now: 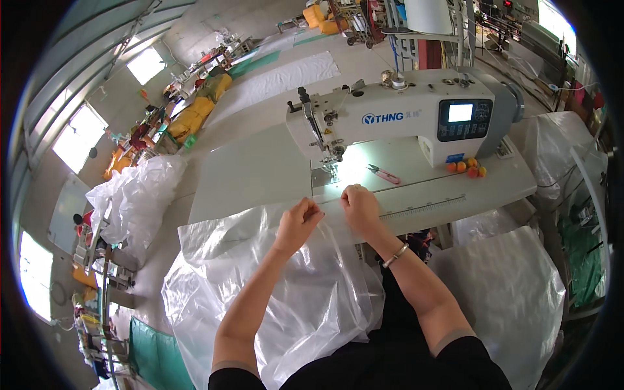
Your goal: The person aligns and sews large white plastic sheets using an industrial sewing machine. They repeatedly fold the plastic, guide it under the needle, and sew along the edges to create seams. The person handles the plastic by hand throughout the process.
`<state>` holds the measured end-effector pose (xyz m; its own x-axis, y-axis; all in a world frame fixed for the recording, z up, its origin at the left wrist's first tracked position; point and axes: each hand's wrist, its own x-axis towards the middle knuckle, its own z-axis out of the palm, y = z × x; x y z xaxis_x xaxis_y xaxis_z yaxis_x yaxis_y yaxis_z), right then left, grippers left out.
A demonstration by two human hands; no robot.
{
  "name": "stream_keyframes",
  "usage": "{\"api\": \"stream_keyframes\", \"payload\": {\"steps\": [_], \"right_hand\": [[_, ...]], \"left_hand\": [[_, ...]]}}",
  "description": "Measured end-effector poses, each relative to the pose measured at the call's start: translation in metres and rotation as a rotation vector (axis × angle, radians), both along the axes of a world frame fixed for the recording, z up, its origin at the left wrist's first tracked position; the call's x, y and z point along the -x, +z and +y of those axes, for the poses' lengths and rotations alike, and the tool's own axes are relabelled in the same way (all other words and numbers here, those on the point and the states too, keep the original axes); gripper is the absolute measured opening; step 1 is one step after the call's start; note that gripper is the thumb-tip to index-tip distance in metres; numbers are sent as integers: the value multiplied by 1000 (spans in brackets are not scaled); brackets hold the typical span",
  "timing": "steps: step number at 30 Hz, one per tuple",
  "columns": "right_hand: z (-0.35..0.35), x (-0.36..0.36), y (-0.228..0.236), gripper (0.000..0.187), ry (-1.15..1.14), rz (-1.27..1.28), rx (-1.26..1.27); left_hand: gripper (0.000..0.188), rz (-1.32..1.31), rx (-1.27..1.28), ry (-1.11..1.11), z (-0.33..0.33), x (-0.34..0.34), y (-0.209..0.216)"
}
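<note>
A large sheet of clear plastic film (305, 292) hangs over the table's front edge and across my lap. My left hand (299, 224) is closed in a pinch on the film's upper edge. To its right, my right hand (361, 209) is also closed, pinching the same edge near the front of the sewing machine (390, 110). A stretch of film spans the gap between both hands. The lit needle and presser foot (330, 168) stand just beyond them, apart from the film. Pink-handled thread snips (385, 174) lie on the machine bed, close past my right hand.
Several small orange-red balls or fruits (469, 167) sit at the machine's base on the right. A ruler scale (429, 205) runs along the table's front. More clear film (500, 292) is draped at my right. Crumpled plastic (140, 198) is heaped at the left.
</note>
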<state>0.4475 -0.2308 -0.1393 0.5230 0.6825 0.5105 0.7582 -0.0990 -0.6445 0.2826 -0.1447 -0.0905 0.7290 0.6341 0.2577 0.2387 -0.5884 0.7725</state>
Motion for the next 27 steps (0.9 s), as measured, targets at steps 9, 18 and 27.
{"api": "stream_keyframes", "payload": {"steps": [9,18,27], "right_hand": [[-28,18,11,9,393,875,-432],[-36,28,30,22,257,715,-434],[-43,35,53,41,253,438,-534]], "left_hand": [[45,96,-21,-142,2,-9,42],[44,140,-14,-189,-12,-6,67],[37,-90,-660,-166,-16,-13,85]]}}
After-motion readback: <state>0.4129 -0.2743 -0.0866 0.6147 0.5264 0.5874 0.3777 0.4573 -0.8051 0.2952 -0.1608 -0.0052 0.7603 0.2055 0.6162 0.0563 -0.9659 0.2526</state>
